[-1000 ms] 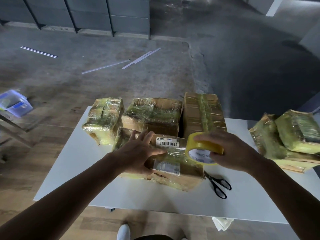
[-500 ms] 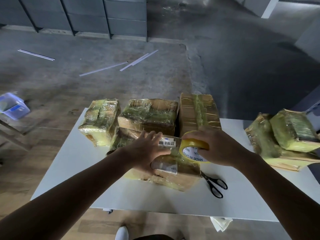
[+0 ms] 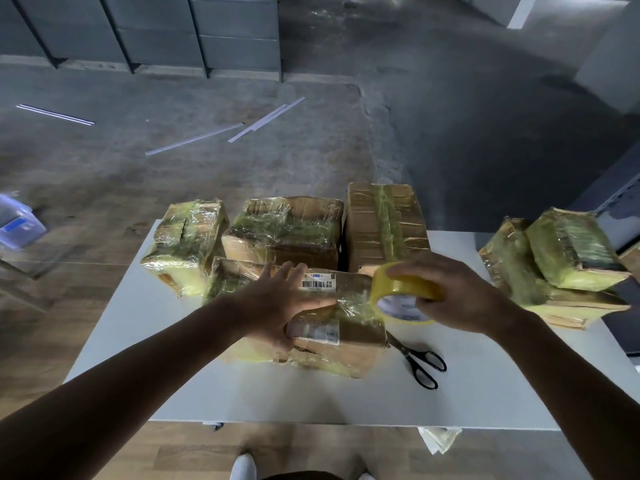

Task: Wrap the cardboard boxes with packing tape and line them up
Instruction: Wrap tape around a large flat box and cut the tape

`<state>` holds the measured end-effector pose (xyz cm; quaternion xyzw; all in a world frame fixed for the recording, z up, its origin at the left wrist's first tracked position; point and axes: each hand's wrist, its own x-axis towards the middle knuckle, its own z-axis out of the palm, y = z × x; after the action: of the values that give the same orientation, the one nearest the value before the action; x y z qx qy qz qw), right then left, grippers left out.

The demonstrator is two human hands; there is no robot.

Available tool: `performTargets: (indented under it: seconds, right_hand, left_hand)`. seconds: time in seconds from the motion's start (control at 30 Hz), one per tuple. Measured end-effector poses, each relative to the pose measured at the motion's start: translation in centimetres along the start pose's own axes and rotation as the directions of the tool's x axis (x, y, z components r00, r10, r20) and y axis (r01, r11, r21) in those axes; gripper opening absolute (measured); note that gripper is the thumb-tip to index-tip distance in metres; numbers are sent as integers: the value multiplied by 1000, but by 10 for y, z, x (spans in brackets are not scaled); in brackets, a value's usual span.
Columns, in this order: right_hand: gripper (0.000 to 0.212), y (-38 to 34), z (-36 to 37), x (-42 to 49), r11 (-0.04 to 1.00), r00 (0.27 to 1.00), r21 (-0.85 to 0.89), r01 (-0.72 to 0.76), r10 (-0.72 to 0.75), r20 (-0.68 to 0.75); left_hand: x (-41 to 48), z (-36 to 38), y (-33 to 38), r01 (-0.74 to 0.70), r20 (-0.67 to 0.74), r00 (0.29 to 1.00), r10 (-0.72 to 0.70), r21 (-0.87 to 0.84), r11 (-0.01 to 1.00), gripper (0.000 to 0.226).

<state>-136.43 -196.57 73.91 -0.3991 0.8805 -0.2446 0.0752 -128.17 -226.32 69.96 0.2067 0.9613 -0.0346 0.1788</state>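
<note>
At the near centre of the table (image 3: 145,358), the box (image 3: 339,344) being wrapped lay flat, just in front of a far row of three already-taped boxes (image 3: 287,233). The left hand (image 3: 277,306) lay spread on its top with fingers extended, thumb hooked over the near face, pinning it and gripping nothing. The right hand (image 3: 450,296) was closed around the yellow tape roll (image 3: 405,292), held at the box's right end; a clear strip appeared to run from the roll onto the box top, though glare made the join hard to confirm.

Risks, as judged:
- The strip could wrinkle or fold onto itself if the roll were pulled at an angle; the film already on the box looked crinkled.
- The box could slide or pivot toward the right if the pull outran the flat left hand's pressure, since that hand pressed rather than gripped.
- The scissors (image 3: 419,362) lay touching or just beside the box's near right corner, under the roll's likely path; they could be knocked or snagged by tape.
- Fresh tape would probably cover the labels.
- A loose stack of wrapped boxes (image 3: 561,258) sat at the far right edge, well apart, not yet in the row.

Writing: the barcode label (image 3: 317,280) on the box top showed "EMS" in blue; the digits were unreadable. A second label (image 3: 325,332) on the near face was too blurred. Print on the roll's core was illegible.
</note>
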Motion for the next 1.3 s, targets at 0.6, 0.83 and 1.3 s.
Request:
performTargets:
  seconds: [0.6,0.83,1.3]
  right_hand:
    - [55,31,25,-5,955,978,-297,-7,68,195]
    - [53,31,28,-8,955,984,-297,-16,69,167]
    - [54,28,30,-6,949,981,-315,2,58,184]
  left_hand:
    - [21,-1,43,-140,-216,964,157,94,986,67]
    - [24,17,58,-76,-381,911,156,217,973,70]
    - [33,29,100,102,-504,864,-4,167,981,87]
